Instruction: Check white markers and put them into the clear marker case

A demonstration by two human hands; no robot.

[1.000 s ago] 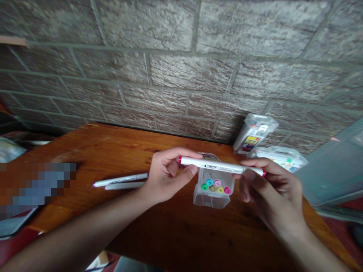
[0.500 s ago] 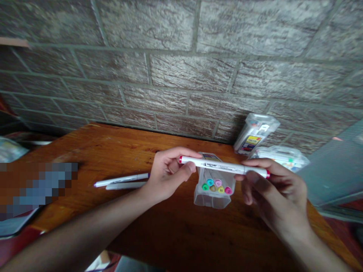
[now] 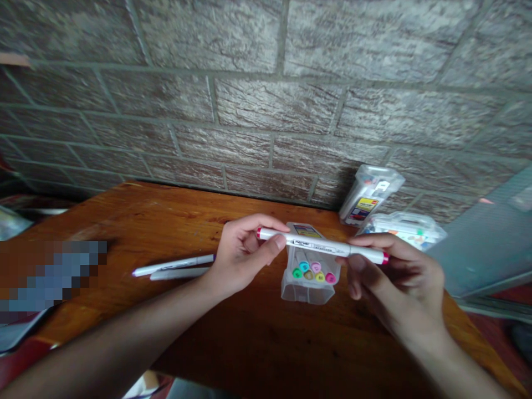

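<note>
A white marker pen [image 3: 318, 244] with red ends is held level in the air between my two hands. My left hand [image 3: 247, 252] pinches its left part between thumb and fingers. Around the right part, my right hand [image 3: 399, 282] is closed in a similar pinch. Below and behind the pen lies a clear plastic case [image 3: 307, 293], partly hidden by it. Several markers [image 3: 313, 271] lie inside with round coloured ends facing me: green, blue, pink, brown, yellow and magenta.
Left of my left hand, a white marker with purple ends [image 3: 174, 265] and another pale marker [image 3: 178, 274] lie on the wooden table [image 3: 124, 216]. A clear case [image 3: 369, 194] stands by the brick wall [image 3: 249, 100]. Another clear case [image 3: 405, 227] with a handle is behind my right hand.
The whole view has shifted slightly, so everything appears a little further left. Both hands keep the same hold on the marker.
</note>
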